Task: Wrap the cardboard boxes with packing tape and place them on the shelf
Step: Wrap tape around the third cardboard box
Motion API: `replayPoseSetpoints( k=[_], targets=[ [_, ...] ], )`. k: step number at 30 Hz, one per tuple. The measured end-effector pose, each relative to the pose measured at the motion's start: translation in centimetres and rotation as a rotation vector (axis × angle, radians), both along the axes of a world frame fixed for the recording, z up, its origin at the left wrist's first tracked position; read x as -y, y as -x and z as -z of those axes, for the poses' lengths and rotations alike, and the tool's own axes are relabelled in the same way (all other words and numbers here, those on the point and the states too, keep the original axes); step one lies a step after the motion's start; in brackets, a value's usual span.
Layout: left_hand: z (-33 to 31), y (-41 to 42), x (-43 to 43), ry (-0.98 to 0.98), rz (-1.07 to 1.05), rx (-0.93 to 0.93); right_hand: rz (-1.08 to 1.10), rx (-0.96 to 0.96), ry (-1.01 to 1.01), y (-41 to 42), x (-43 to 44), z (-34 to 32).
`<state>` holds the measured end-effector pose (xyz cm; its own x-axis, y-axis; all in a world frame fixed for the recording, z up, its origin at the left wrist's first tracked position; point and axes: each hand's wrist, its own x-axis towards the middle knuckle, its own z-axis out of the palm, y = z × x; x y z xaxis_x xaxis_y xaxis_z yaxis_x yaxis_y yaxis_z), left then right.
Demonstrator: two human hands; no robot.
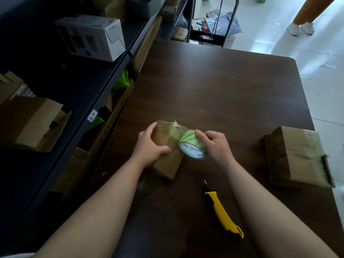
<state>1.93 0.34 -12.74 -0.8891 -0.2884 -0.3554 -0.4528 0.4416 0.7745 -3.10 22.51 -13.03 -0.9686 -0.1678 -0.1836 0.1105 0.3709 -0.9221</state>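
Observation:
A small brown cardboard box [168, 162] lies on the dark brown table [223, 90]. My left hand [150, 144] grips its left side, thumb curled over the top. A green roll of packing tape [191, 146] rests against the box's right side, and my right hand [216, 144] holds the roll from the right. A clear strip of tape runs from the roll across the far end of the box. A second, larger cardboard box [296, 157] with tape on it sits at the table's right edge.
A yellow utility knife [221, 211] lies near the table's front. Dark shelving [78, 86] on the left carries a white printed box [91, 38] and an open cardboard box [31, 123]. Beyond the table are a cart [214, 34] and a person's legs [305, 17].

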Motion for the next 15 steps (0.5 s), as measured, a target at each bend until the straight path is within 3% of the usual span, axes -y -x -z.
replayPoseSetpoints(
  k=[4, 9, 15],
  targets=[
    [0.5, -0.2, -0.4, -0.368, -0.096, 0.009, 0.004, -0.013, 0.000, 1.1, -2.3, -2.3],
    [3.0, -1.8, -0.2, -0.596, -0.250, 0.083, -0.018, 0.028, -0.223, -0.2, -4.2, -0.3],
    [3.6, -2.1, 0.9, -0.692, -0.263, 0.110, 0.000, 0.072, -0.399, -0.4, -3.9, 2.3]
  ],
)
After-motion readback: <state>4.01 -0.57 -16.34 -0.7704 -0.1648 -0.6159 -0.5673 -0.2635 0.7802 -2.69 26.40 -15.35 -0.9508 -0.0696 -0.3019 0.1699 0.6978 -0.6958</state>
